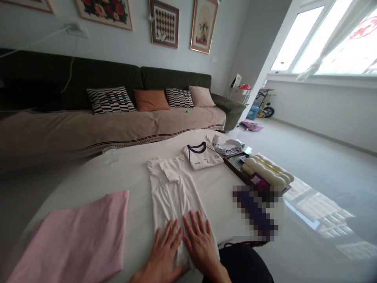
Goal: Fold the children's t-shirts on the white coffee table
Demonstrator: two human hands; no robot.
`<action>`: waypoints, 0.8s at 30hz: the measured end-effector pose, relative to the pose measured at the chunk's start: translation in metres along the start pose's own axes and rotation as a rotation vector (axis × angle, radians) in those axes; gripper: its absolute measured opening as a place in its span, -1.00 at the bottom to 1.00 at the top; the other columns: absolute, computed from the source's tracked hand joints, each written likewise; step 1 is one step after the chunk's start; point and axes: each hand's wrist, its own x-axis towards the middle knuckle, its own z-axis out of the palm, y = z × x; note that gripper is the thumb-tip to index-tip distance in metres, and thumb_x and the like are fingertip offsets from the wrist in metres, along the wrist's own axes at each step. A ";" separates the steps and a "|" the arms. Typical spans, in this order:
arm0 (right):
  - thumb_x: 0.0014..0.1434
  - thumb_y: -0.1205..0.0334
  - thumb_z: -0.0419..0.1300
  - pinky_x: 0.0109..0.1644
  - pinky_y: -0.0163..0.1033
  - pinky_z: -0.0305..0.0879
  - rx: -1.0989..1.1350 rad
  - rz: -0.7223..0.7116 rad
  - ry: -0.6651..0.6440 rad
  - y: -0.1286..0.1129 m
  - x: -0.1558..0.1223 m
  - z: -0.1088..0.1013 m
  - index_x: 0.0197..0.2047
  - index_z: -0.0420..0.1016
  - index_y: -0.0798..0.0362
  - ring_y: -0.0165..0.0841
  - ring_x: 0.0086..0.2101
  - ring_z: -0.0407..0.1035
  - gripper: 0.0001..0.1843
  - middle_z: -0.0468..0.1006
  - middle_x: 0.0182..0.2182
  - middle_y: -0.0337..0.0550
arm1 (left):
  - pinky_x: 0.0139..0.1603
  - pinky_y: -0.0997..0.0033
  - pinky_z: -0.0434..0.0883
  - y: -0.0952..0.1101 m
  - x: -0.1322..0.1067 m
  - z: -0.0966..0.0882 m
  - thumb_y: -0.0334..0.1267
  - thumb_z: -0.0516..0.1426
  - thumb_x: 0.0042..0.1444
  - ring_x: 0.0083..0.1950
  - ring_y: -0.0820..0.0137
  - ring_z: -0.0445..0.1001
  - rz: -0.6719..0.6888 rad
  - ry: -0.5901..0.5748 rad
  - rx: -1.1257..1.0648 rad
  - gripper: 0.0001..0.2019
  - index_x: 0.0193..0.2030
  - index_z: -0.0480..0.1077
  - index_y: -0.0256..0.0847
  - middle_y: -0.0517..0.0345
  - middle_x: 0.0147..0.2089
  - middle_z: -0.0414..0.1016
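A: Living room, white-covered table [132, 173] in front of a long dark sofa [118, 102] with cushions, bright window on the right. What are the hands doing?

B: Both flat, nothing gripped. Left hand [165, 251] and right hand [200, 241] lie side by side, fingers spread, palms down on the near end of a white shirt [172, 188]. Looks like pressing to keep the fold flat.

A: Where's the shirt exactly?

B: Middle of the table, folded into a long narrow strip that runs away from the person, collar end far, hem end under the palms.

A: Around it?

B: Pink cloth [79, 236] to the left, laid flat, near but not touching the shirt. Beyond the strip, a folded white shirt with a dark collar [202, 155], already a compact square, set apart, probably a finished one.

A: Right side?

B: Tray [235, 167] at the table edge holding pale rolls [268, 169]; crumpled plastic bag [228, 147] behind it. One patch near the tray is blurred out, can't tell what it is. Small clear cup [110, 154] on the far left edge.
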 end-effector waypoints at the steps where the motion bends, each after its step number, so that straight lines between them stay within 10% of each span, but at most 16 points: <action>1: 0.28 0.08 -0.05 0.23 0.20 0.01 0.034 0.009 -0.019 -0.001 0.000 -0.004 0.34 -0.09 -0.24 -0.08 0.30 -0.14 -0.42 -0.04 0.33 -0.23 | 0.30 -0.29 -0.15 0.003 -0.018 0.014 0.12 0.14 -0.02 0.42 -0.02 -0.32 -0.027 -0.035 0.006 -0.07 0.38 -0.31 0.02 0.00 0.43 -0.34; 7: 0.12 0.18 0.08 0.21 0.00 0.08 0.363 0.183 0.026 0.017 -0.016 -0.029 -0.07 0.51 -0.01 -0.14 0.16 0.21 -0.67 0.42 0.11 -0.03 | 0.34 -0.07 0.04 0.004 -0.061 0.034 -0.45 -0.01 0.08 0.41 0.22 -0.15 -0.071 0.057 0.045 -0.23 0.34 -0.23 0.25 0.27 0.41 -0.17; 10: 0.17 0.14 -0.04 -0.01 -0.03 0.26 0.357 0.406 0.148 0.024 -0.036 -0.029 -0.09 0.41 0.18 -0.13 -0.14 0.43 -0.63 0.53 -0.19 0.15 | 0.34 0.02 0.10 0.003 -0.075 0.025 -0.51 -0.11 0.11 0.40 0.29 -0.07 -0.041 0.069 0.053 -0.29 0.33 -0.12 0.24 0.33 0.38 -0.05; 14: 0.09 0.07 0.00 -0.33 -0.19 0.29 0.439 0.560 0.221 0.016 -0.053 -0.013 -0.10 0.29 0.12 -0.26 -0.51 0.38 -0.63 0.41 -0.57 -0.25 | 0.30 0.10 0.21 -0.001 -0.092 0.017 -0.55 -0.11 0.11 0.37 0.30 0.06 0.048 0.116 0.061 -0.33 0.34 0.00 0.06 0.24 0.35 0.07; 24: -0.08 -0.12 0.06 -0.49 -0.32 0.08 0.796 0.577 0.230 0.011 -0.055 -0.015 -0.53 0.22 0.00 -0.43 -0.58 0.14 -0.66 0.24 -0.64 -0.33 | -0.07 0.37 0.53 -0.008 -0.103 0.004 -0.56 -0.08 0.15 -0.02 0.32 0.55 0.319 0.634 0.063 -0.61 -0.03 0.44 -0.16 0.11 -0.09 0.60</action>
